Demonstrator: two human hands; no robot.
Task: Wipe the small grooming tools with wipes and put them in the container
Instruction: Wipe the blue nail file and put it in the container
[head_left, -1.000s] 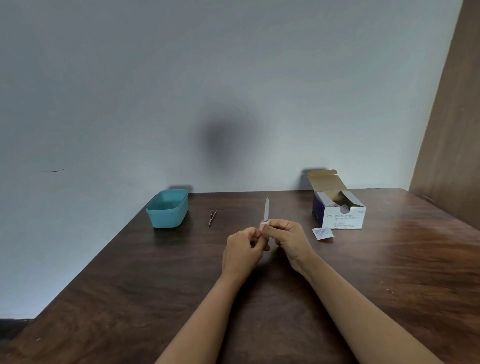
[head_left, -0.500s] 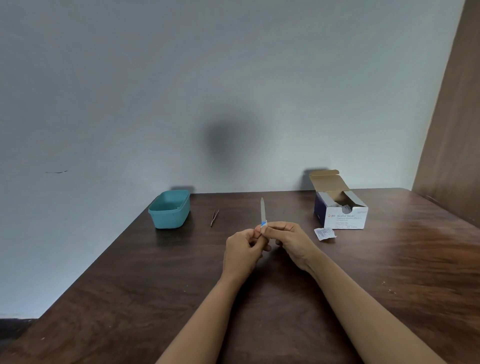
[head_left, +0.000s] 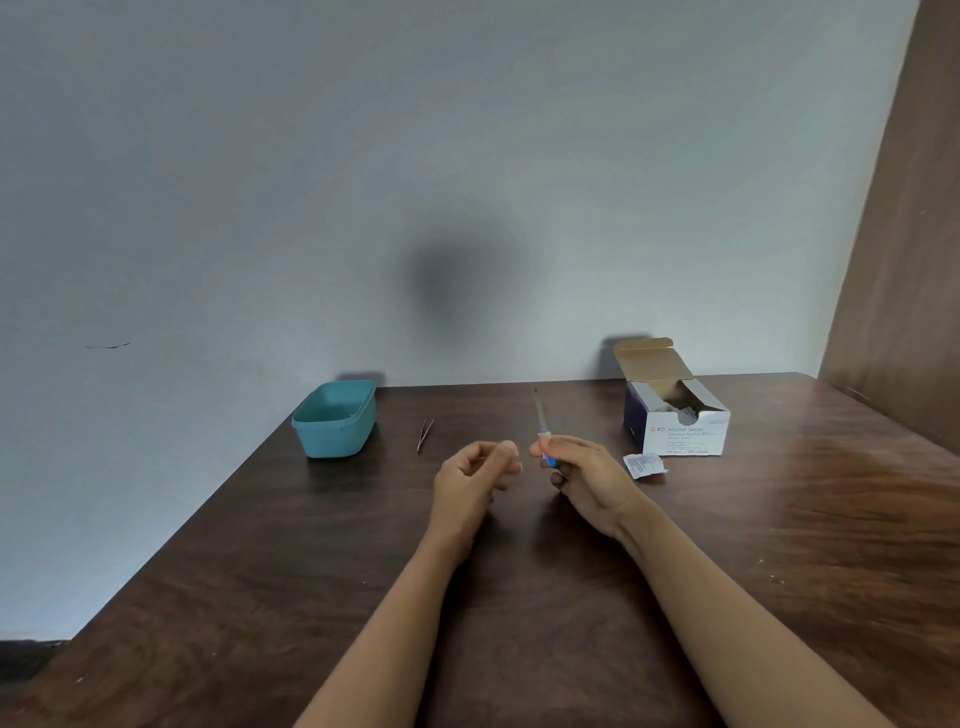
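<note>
The dark wooden tabletop (head_left: 260, 571) carries everything: an opened box of alcohol swabs (head_left: 680, 434) at the far right and the teal container (head_left: 332, 439) at the far left, well apart from each other. Between them both forearms reach forward, wrists low. The right hand (head_left: 582, 473) is raised just off the wood, and its fingers (head_left: 543, 446) pinch the blue handle of a nail file (head_left: 539, 415), whose long axis runs up and away toward the wall, leaning slightly left. The container lies left of and beyond that file, so dropping it in likely means a leftward reach across; the left hand (head_left: 467, 478) is nearer it, but its fingers are curled with thumb against forefinger, and whether they pinch a wipe I cannot tell. Tweezers (head_left: 425, 434) lie flat between container and left hand, seemingly next in line. A torn swab wrapper (head_left: 644, 464) lies just beside the box
</note>
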